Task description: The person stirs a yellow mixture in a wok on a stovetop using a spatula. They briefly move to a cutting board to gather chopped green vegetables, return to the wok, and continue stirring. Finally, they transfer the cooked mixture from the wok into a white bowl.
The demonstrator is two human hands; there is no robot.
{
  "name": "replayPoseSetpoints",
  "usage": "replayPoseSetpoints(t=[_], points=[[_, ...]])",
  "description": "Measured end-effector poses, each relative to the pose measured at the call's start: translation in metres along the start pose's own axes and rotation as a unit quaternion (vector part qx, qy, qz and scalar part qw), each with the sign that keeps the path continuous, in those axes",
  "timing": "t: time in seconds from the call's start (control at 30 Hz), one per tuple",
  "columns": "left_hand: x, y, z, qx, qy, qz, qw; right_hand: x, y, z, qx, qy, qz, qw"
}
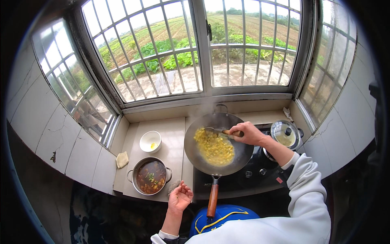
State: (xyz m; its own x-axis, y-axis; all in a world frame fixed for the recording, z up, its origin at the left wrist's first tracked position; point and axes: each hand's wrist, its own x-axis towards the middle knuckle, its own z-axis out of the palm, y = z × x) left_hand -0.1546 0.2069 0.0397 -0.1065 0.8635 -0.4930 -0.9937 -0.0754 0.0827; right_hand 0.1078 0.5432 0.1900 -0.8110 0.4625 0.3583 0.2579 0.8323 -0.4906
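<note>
My right hand [248, 134] is closed round the wooden handle of a wok spatula [224, 132], whose metal end lies partly hidden in the food. Yellow chopped food [215, 150] in pale liquid fills the middle of a dark wok [239, 158], and steam rises from it. The wok's brown wooden handle [213, 199] points toward me. My left hand [181, 197] is open, palm up with loosely curled fingers and nothing in it, left of that handle. Beside its fingertips lies a crumpled grey cloth or scrubber [174, 187].
A steel pot [135, 185] of brown soup with green bits stands on the left counter, below a white bowl [150, 137] with yellow residue. A folded pale cloth [122, 160] lies at the wall. On the black hob [243, 187], a glass-lidded pan [281, 129] sits right. Barred windows [211, 87] are behind.
</note>
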Motion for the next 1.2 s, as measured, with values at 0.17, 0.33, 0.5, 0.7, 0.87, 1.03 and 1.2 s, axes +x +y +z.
replayPoseSetpoints(t=[0.17, 0.33, 0.5, 0.7, 0.87, 1.03, 1.2], points=[[-0.004, 0.0, -0.004, -0.002, 0.015, 0.013, 1.0, -0.005, 0.011, -0.016, -0.065, 0.017, 0.009, 0.998], [-0.005, -0.005, -0.006, -0.009, 0.028, 0.008, 1.0, -0.019, 0.015, 0.043, -0.088, 0.046, -0.055, 0.994], [-0.005, 0.001, -0.008, -0.004, 0.012, 0.019, 1.0, -0.056, -0.01, 0.05, -0.126, -0.157, -0.156, 0.967], [-0.005, 0.005, -0.009, -0.004, 0.031, 0.031, 0.999, -0.065, -0.073, -0.056, -0.158, -0.277, -0.148, 0.936], [-0.002, 0.006, -0.027, -0.029, 0.044, 0.046, 0.998, -0.067, -0.1, -0.081, -0.118, -0.324, -0.117, 0.931], [-0.014, 0.008, -0.044, -0.044, 0.077, 0.056, 0.994, -0.061, -0.07, -0.045, -0.112, -0.244, -0.104, 0.958], [-0.051, 0.029, -0.036, -0.012, 0.054, 0.107, 0.993, -0.049, -0.022, -0.076, -0.004, 0.013, 0.048, 0.999]])
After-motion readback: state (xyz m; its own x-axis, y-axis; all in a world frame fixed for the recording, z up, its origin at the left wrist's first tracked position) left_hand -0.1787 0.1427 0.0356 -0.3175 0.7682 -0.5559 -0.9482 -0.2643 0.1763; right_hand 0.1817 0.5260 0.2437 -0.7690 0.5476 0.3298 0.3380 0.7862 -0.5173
